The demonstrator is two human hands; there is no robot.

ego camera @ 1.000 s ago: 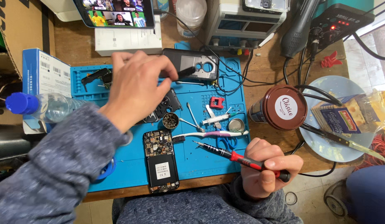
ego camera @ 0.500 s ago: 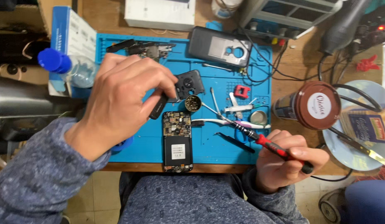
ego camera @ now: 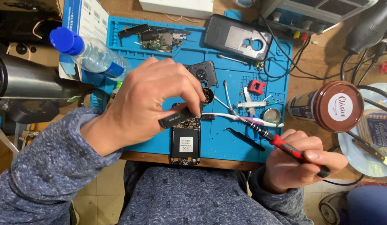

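My left hand pinches a flat black plastic phone part and holds it just over the top end of an opened phone, whose circuit board and white label face up at the near edge of the blue work mat. My right hand grips a red-and-black screwdriver; its tip points up-left over the mat, a little right of the phone. A black camera-ring cover lies just beyond my left fingers.
A grey phone back cover, loose boards, tweezers, a syringe and a red clip lie on the mat. A brown-lidded jar, a plastic bottle, a metal cylinder and cables surround it.
My left hand came back from the far side of the mat with the black part and lowered it over the opened phone. My right hand stayed shut on the screwdriver.
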